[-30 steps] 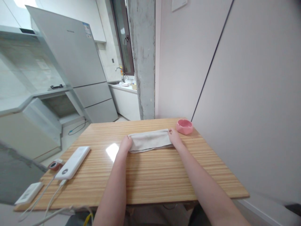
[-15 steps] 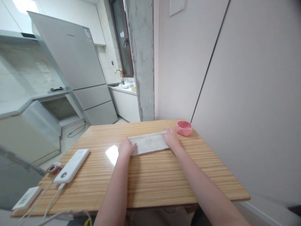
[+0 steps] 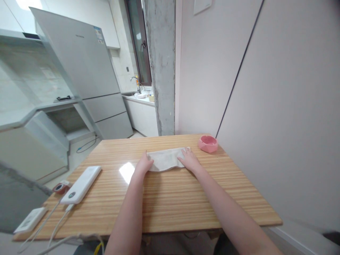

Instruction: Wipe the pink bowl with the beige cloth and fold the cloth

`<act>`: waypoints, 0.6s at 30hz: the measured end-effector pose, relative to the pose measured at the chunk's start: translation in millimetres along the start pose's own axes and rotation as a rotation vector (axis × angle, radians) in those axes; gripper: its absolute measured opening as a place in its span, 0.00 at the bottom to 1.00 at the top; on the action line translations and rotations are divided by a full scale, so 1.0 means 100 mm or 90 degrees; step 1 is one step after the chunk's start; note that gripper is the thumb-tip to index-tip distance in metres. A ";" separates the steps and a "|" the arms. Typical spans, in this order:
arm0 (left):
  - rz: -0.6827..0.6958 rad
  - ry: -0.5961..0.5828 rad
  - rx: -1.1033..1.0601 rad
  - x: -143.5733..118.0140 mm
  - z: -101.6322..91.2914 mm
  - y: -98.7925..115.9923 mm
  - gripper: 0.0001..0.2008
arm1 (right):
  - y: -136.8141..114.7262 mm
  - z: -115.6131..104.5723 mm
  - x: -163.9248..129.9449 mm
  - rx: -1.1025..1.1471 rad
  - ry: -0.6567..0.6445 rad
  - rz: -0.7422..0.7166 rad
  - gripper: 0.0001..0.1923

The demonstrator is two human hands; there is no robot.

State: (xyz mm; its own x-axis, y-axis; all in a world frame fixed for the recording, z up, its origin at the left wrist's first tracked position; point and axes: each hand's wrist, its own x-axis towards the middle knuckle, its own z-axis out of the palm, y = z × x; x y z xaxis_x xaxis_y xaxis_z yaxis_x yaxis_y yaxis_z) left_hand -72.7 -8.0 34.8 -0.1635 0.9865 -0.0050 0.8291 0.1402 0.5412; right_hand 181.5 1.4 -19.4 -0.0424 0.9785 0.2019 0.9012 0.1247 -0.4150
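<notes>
A pale grey-white folded cloth (image 3: 165,159) lies as a long strip across the middle of the wooden table (image 3: 170,205). Its near edge is wavy. My left hand (image 3: 143,164) grips the left end, thumb over the top, with some fingers hidden. On the right end rests my right hand (image 3: 190,160), its fingers spread flat over the cloth. A small corner of cloth shows past those fingertips. Just beyond my right hand sits a pink faceted ashtray (image 3: 208,144), apart from it.
On the table's left are a white power bank (image 3: 81,185) with a cable plugged in, a reddish-brown roll (image 3: 61,187) and a smaller white device (image 3: 30,220). White cables (image 3: 57,223) trail over the near-left edge. A wall (image 3: 255,141) flanks the right side.
My right hand has shifted slightly left along the cloth, and its fingers lie more on top. The near edge of the cloth has gone from straight to wavy.
</notes>
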 end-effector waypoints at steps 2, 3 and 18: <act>-0.002 0.106 -0.046 -0.01 -0.09 0.01 0.29 | -0.04 -0.04 -0.01 0.018 -0.018 -0.032 0.26; 0.004 0.191 -0.076 -0.02 -0.14 0.02 0.27 | -0.07 -0.05 -0.02 0.034 -0.033 -0.060 0.23; 0.439 0.044 -0.157 -0.19 0.78 0.53 0.17 | -0.16 0.06 0.08 0.279 -0.037 -0.105 0.15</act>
State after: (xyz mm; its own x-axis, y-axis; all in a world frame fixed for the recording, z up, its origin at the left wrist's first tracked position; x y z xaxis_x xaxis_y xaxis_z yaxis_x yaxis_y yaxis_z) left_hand 15.7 -12.6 -2.4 0.3121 0.8346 0.4539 0.6129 -0.5419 0.5751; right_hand 164.2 8.1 -16.2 -0.2047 0.9458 0.2522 0.6141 0.3247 -0.7193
